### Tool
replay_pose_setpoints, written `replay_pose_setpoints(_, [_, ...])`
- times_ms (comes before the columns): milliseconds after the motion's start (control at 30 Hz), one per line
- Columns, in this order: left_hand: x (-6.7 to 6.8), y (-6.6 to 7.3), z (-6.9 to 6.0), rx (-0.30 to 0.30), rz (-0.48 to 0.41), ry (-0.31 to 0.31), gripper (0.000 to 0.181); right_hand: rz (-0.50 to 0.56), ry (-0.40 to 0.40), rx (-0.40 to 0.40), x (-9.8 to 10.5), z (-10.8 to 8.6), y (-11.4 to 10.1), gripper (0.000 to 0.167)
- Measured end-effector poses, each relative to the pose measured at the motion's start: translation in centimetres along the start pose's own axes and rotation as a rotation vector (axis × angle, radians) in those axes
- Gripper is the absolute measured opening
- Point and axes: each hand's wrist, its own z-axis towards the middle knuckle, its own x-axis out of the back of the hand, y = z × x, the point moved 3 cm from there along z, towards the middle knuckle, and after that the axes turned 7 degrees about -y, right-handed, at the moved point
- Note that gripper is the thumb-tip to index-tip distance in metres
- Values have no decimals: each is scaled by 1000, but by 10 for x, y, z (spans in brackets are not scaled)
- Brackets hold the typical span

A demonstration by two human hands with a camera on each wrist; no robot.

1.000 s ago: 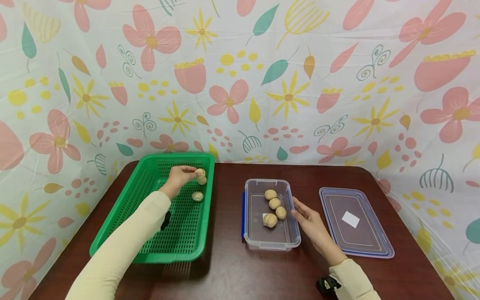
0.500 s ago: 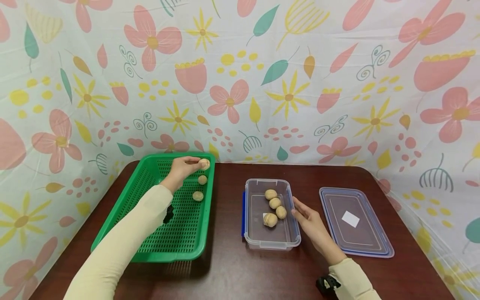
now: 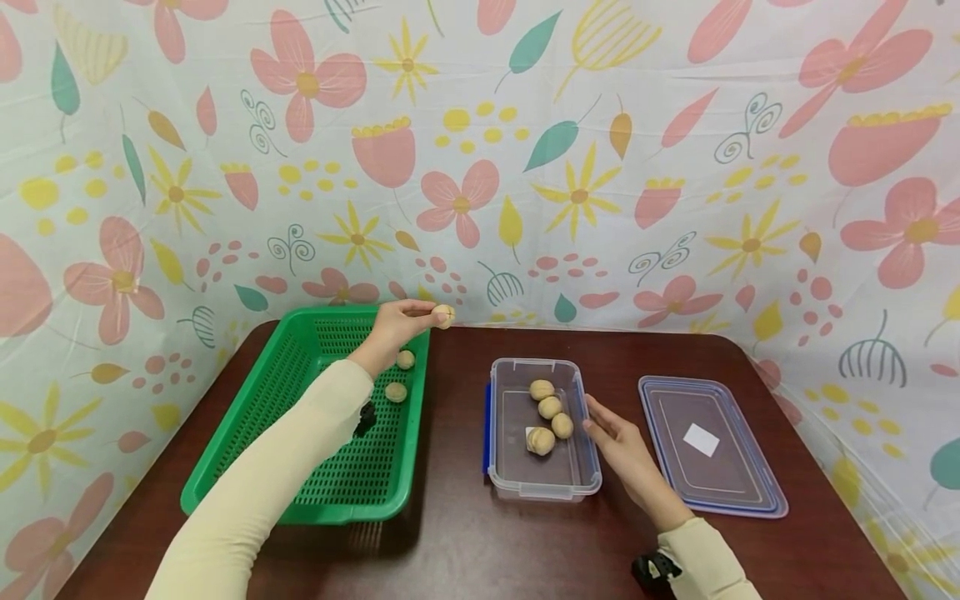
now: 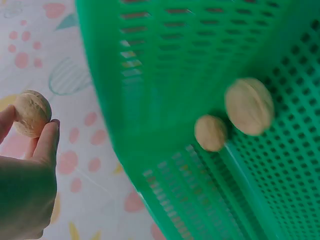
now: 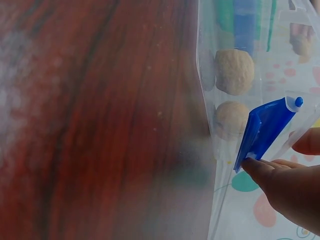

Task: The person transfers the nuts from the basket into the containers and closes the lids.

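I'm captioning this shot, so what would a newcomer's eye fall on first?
Probably the bright green basket on the left of the table, with two walnuts visible inside. Next might come the held walnut, pinched in the left hand past the basket's right rim in the head view. Behind everything, the flowered backdrop fills the upper half.

Basket [image 3: 345, 514] L on tbl [image 3: 465, 550], 2 walnuts [image 3: 396, 392] in; box [image 3: 540, 489] mid, more walnuts [image 3: 550, 407] in; lid [image 3: 723, 471] R.
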Motion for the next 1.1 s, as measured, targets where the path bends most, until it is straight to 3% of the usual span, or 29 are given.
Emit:
replay_pose_setpoints(567, [-61, 15, 9, -26, -100, -80, 35, 5, 2, 6, -2, 0, 1, 51])
replay_pose_setpoints(800, [-84, 18, 7, -48, -51, -135, 34, 5, 0, 0, 0, 1, 2, 51])
replay_pose_setpoints(1100, [-107, 12, 7, -36, 1, -172, 35, 12, -6, -3, 0, 1, 1, 51])
